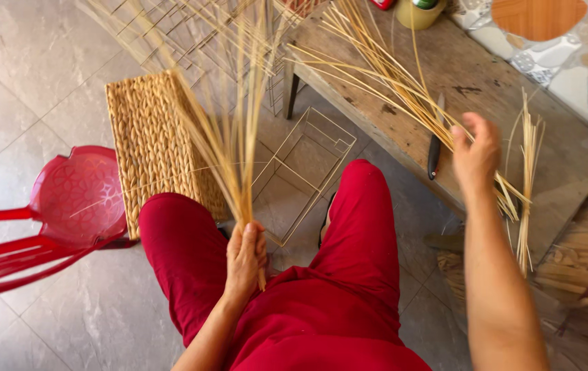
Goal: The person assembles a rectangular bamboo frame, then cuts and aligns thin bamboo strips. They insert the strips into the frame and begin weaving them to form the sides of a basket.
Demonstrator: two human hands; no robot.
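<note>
Looking down from the head camera, the person sits in red trousers [349,275] above a grey tiled floor [26,75]. The left hand [244,255] is closed in a fist around the lower ends of a bundle of straw-coloured reeds [228,137], which stands upright between the knees and fans out toward the top of the picture; a short stub of the reeds pokes out below the fist. The right hand [476,154] is raised over the edge of the wooden surface [458,75], fingers partly curled and thumb up; it is blurred, and whether it actually grips anything cannot be told. A second sheaf of long reeds [390,75] lies slanting across the surface and passes just behind that hand, its ends sticking out past the surface edge at lower right. A smaller bunch of reeds [528,178] lies nearly upright just to the right of the hand. A dark-handled knife [434,151] rests on the surface just left of the right hand.

On the floor, a woven mat-like panel [150,144] lies by the left knee, a bare wire frame [307,165] sits between the knees and the surface leg, and more wire frames [191,34] lie beyond. A red plastic chair [67,206] stands at the left. A yellow container [417,14] sits at the far end of the surface.
</note>
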